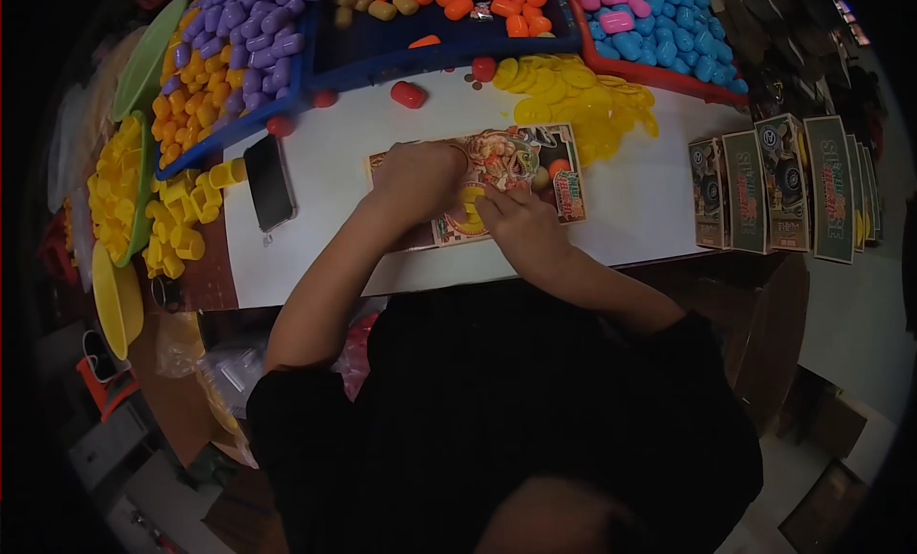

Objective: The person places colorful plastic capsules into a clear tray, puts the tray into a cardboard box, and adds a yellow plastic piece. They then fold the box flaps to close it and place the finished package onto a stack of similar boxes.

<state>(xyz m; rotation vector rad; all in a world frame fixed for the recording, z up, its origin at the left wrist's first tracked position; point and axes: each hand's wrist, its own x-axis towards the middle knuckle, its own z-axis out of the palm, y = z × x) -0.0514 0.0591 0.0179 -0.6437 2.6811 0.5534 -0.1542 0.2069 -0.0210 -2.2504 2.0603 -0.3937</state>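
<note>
A flat, colourfully printed box [554, 138] lies on the white tabletop in front of me, its pictured face upward. Near its lower middle is a yellow disc [470, 220], partly covered by my fingers. My left hand [420, 180] rests over the box's left half, fingers curled down to the disc's upper left side. From the right, my right hand [523, 227] reaches in with bent fingers and thumb pressed together at the disc's right edge. Both sets of fingertips are partly hidden.
Yellow discs [564, 91] lie piled behind the box, with red capsules [409, 95] nearby. A phone [270, 183] lies left. Blue trays [330, 62] and a red tray [659, 84] hold coloured capsules at the back. Printed boxes [783, 181] stand right; yellow cups [177, 220] sit left.
</note>
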